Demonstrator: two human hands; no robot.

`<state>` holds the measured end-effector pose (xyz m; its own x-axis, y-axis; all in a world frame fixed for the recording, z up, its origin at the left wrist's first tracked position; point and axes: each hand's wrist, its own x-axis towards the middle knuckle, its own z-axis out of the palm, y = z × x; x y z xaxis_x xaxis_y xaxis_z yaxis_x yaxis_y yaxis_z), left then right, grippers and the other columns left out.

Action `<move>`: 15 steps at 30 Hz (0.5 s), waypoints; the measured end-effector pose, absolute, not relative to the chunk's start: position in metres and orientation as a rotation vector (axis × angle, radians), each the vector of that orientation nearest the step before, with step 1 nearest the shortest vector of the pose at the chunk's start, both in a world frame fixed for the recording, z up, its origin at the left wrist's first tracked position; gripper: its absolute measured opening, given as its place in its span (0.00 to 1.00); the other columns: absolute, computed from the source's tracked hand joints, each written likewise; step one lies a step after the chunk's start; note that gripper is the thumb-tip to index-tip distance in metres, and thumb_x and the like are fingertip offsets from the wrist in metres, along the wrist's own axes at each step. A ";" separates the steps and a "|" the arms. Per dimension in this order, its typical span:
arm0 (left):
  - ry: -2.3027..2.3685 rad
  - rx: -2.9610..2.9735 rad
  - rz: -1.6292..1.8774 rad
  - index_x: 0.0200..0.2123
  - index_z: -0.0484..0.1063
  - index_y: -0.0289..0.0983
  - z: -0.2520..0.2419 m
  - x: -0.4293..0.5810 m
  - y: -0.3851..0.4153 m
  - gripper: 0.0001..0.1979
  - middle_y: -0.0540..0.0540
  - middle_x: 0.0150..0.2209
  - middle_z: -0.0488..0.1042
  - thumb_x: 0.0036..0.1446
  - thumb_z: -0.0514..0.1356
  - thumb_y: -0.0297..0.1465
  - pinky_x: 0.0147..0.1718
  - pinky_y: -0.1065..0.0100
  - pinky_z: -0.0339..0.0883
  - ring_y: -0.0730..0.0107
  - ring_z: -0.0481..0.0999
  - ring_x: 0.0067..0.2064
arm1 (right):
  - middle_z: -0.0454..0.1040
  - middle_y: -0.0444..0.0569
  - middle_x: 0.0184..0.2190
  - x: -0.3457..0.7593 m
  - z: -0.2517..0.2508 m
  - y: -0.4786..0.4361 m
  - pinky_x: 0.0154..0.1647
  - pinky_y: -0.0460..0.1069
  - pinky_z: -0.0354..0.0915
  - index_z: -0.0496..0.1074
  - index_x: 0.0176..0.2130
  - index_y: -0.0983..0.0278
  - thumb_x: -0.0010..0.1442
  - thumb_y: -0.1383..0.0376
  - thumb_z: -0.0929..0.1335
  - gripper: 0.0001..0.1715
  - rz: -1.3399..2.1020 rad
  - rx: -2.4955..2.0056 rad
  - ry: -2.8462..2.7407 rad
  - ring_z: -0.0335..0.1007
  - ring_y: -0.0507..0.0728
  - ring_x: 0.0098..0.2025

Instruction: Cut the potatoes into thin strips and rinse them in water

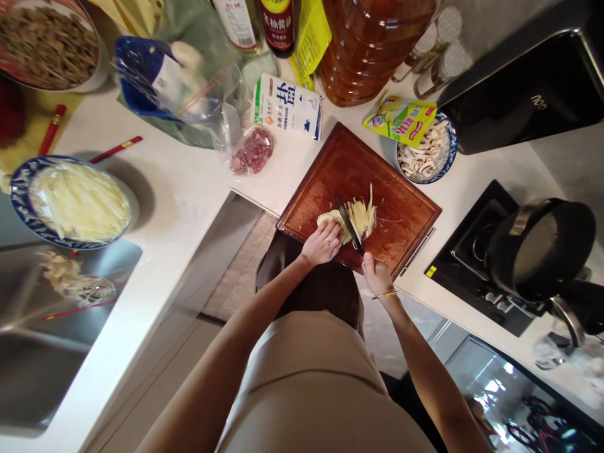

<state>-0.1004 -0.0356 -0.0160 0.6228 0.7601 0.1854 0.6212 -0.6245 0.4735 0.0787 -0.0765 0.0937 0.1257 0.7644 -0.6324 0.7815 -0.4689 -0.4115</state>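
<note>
My right hand (376,274) grips the handle of a kitchen knife (350,225), whose dark blade lies across a pale yellow vegetable on the wooden cutting board (330,165). Left of the blade, my left hand (323,242) presses its bent fingers on the pale vegetable slices (328,217). Cut strips (362,214) of the same vegetable lie in a small heap right of the blade. The fingers partly cover the slices, so their exact kind is unclear.
Beyond the board stand a salt packet (289,106), bagged meat (255,151), a large oil jug (372,44) and a bowl of sliced mushrooms (422,157). A pan (542,248) sits on the stove at right. Left are a bowl of pale shreds (80,201) and the sink (42,352).
</note>
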 end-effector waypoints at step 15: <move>1.097 2.533 0.517 0.48 0.69 0.32 -0.020 -0.100 -0.037 0.17 0.35 0.56 0.66 0.60 0.52 0.35 0.59 0.49 0.53 0.52 0.57 0.62 | 0.60 0.47 0.13 0.082 0.092 -0.079 0.23 0.47 0.52 0.56 0.16 0.60 0.61 0.43 0.45 0.36 -1.374 2.313 1.519 0.59 0.53 0.20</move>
<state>-0.0999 -0.0371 -0.0200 0.6372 0.7456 0.1949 0.6252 -0.6480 0.4350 0.0817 -0.0790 0.0919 0.1216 0.7126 -0.6910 0.7590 -0.5154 -0.3979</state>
